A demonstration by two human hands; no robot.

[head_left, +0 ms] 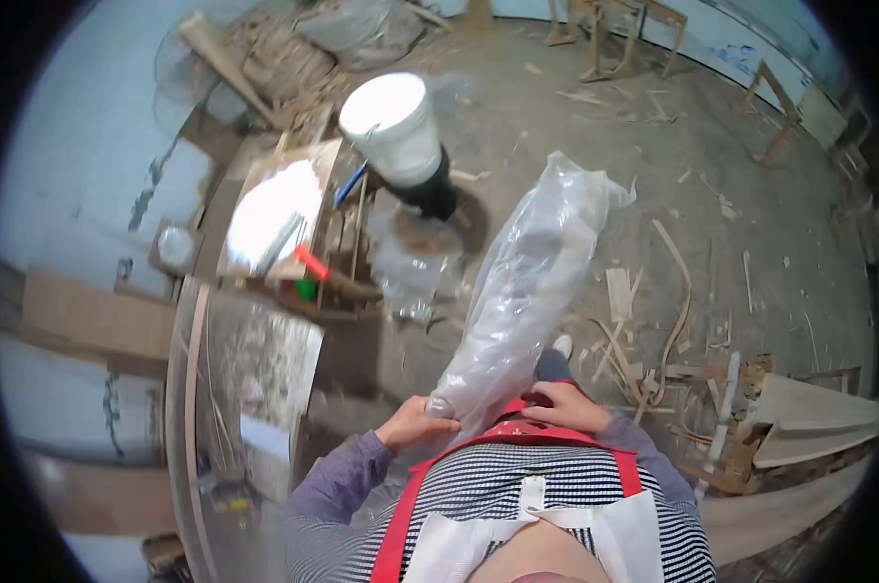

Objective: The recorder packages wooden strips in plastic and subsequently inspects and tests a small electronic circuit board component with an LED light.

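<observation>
A long clear plastic bag (536,262) stretches from my waist away toward the far floor, its surface creased and shiny. Something pale fills it, too blurred by the plastic to name. My left hand (415,423) is closed on the near left edge of this bag, thumb pointing inward. Against the front of my red apron (507,430), beside the bag's near right edge, rests my right hand (568,406) with curled fingers. Whether it pinches the apron or the plastic is hidden.
A white bucket (393,121) stands on a dark base beyond the bag. Left of it, a board (320,170) carries a red-handled tool (311,261). A workbench (264,364) runs along my left. Wood strips (674,311) litter the floor at right, near stacked boards (813,418).
</observation>
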